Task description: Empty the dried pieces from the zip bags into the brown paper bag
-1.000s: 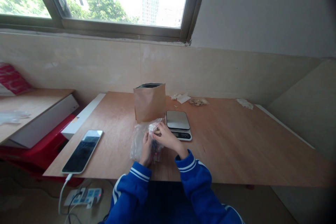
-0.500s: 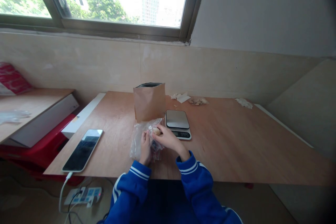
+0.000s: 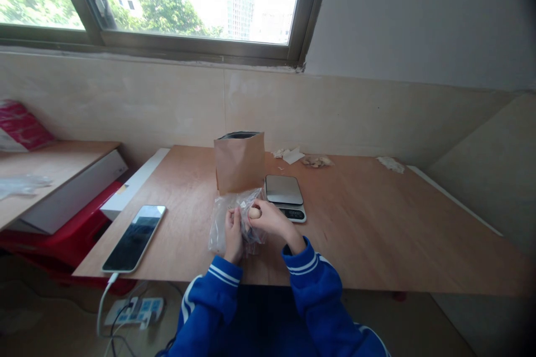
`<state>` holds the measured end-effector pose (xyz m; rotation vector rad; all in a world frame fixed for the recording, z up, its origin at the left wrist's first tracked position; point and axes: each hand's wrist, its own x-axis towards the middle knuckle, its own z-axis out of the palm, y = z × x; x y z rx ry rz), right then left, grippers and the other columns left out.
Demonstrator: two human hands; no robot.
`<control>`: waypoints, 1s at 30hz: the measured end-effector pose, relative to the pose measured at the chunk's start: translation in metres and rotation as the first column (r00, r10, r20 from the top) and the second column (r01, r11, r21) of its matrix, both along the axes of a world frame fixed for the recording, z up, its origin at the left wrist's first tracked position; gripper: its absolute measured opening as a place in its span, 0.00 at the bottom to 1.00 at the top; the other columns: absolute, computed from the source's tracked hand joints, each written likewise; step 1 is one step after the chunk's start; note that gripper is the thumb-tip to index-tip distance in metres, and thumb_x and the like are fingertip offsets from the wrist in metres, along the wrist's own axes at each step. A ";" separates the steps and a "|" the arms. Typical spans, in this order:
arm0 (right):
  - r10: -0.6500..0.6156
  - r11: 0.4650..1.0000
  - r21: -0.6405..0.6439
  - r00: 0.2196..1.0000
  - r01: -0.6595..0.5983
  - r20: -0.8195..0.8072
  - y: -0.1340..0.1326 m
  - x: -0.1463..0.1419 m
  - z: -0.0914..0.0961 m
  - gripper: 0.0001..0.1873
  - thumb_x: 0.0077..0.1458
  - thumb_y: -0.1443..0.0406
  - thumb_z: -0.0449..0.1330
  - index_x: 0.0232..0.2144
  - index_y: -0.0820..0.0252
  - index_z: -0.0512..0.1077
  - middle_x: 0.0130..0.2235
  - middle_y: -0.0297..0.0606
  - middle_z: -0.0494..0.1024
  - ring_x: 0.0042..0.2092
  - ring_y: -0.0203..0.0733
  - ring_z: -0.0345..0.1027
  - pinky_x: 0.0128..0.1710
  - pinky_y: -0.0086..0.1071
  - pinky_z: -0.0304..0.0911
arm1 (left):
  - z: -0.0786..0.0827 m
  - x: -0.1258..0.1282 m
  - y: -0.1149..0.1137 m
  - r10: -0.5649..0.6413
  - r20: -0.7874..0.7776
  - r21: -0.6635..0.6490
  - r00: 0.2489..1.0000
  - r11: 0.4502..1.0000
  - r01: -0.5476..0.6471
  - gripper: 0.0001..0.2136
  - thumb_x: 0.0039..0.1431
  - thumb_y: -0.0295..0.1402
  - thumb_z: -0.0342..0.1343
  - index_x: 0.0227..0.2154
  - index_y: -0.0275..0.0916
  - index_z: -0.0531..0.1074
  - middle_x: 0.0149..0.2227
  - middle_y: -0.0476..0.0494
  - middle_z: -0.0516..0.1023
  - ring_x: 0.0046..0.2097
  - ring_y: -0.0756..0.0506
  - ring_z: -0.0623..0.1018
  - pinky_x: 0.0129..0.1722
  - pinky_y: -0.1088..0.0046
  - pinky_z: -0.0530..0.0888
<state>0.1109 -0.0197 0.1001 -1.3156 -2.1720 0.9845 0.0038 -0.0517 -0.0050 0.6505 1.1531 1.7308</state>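
My right hand is closed on a small, pale, rounded piece, whose kind I cannot make out. Fingers pinched together, my left hand grips the edge of a clear plastic bag lying crumpled on the table. Small items show through the bag between the hands, too unclear to name. Just behind stands an upright brown paper pouch, its top open. A kitchen scale with a metal plate and dark display sits right beside my right hand, its plate bare.
A phone on a charging cable lies at the table's left edge. Along the back are a white paper scrap, a clear bag of brownish pieces and a crumpled whitish heap. A power strip lies below.
My right hand has shifted slightly right with the pale piece, away from my left hand. My left hand stays at the bag.
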 end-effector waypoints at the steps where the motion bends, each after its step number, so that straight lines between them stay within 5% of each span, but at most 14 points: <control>1: 0.002 1.000 -0.003 0.999 -0.002 -0.037 0.001 0.001 -0.001 0.05 0.44 0.67 0.62 0.29 0.60 0.73 0.30 0.34 0.77 0.31 0.39 0.68 0.29 0.28 0.58 | 0.000 0.000 0.000 0.009 -0.004 -0.005 1.000 1.000 -0.009 0.15 0.58 0.49 0.53 0.33 0.43 0.64 0.28 0.51 0.71 0.29 0.49 0.72 0.31 0.73 0.70; 12: -0.144 0.989 -0.039 0.863 0.143 -0.484 0.012 0.009 0.002 0.14 0.48 0.57 0.62 0.34 0.61 0.72 0.29 0.31 0.74 0.26 0.34 0.64 0.26 0.26 0.61 | -0.007 -0.002 0.006 0.136 0.051 -0.073 0.989 0.989 -0.132 0.09 0.61 0.42 0.50 0.32 0.43 0.66 0.32 0.49 0.70 0.34 0.47 0.73 0.38 0.70 0.72; 15: -0.158 0.984 -0.022 0.796 0.178 -0.584 0.018 0.008 0.016 0.16 0.51 0.55 0.60 0.37 0.59 0.72 0.31 0.32 0.74 0.24 0.33 0.63 0.23 0.26 0.60 | -0.008 -0.002 0.007 0.143 0.067 -0.072 0.987 0.988 -0.138 0.10 0.61 0.43 0.51 0.33 0.42 0.66 0.33 0.48 0.71 0.35 0.47 0.73 0.39 0.69 0.71; 18: -0.119 0.945 0.166 0.770 0.281 -0.627 0.040 0.003 0.042 0.15 0.54 0.55 0.59 0.39 0.58 0.71 0.36 0.34 0.76 0.29 0.35 0.67 0.30 0.27 0.64 | -0.006 -0.003 0.006 0.150 0.066 -0.069 0.986 0.987 -0.146 0.11 0.60 0.44 0.52 0.33 0.41 0.66 0.33 0.48 0.70 0.35 0.48 0.73 0.39 0.70 0.71; 24: 0.024 0.737 0.601 0.877 0.308 -0.480 0.115 -0.026 0.102 0.13 0.58 0.58 0.56 0.43 0.57 0.70 0.42 0.35 0.76 0.43 0.40 0.69 0.46 0.31 0.61 | -0.008 -0.003 0.007 0.137 0.051 -0.071 0.989 0.989 -0.133 0.13 0.59 0.46 0.53 0.33 0.41 0.65 0.33 0.48 0.70 0.35 0.48 0.73 0.39 0.70 0.71; 27: 0.065 0.690 0.693 0.935 0.210 -0.349 0.146 -0.043 0.108 0.10 0.58 0.61 0.56 0.42 0.57 0.69 0.42 0.36 0.76 0.45 0.41 0.68 0.48 0.32 0.60 | -0.012 -0.003 0.008 0.119 0.072 -0.065 0.990 0.991 -0.115 0.13 0.59 0.47 0.52 0.34 0.42 0.65 0.33 0.48 0.70 0.36 0.47 0.73 0.39 0.70 0.71; 30: 0.090 0.710 0.696 0.965 0.112 -0.247 0.161 -0.053 0.096 0.09 0.56 0.61 0.57 0.39 0.57 0.70 0.39 0.36 0.77 0.42 0.42 0.69 0.46 0.33 0.60 | -0.014 -0.003 0.009 0.133 0.087 -0.063 0.987 0.990 -0.128 0.13 0.59 0.46 0.53 0.33 0.42 0.66 0.33 0.48 0.69 0.36 0.47 0.72 0.38 0.71 0.70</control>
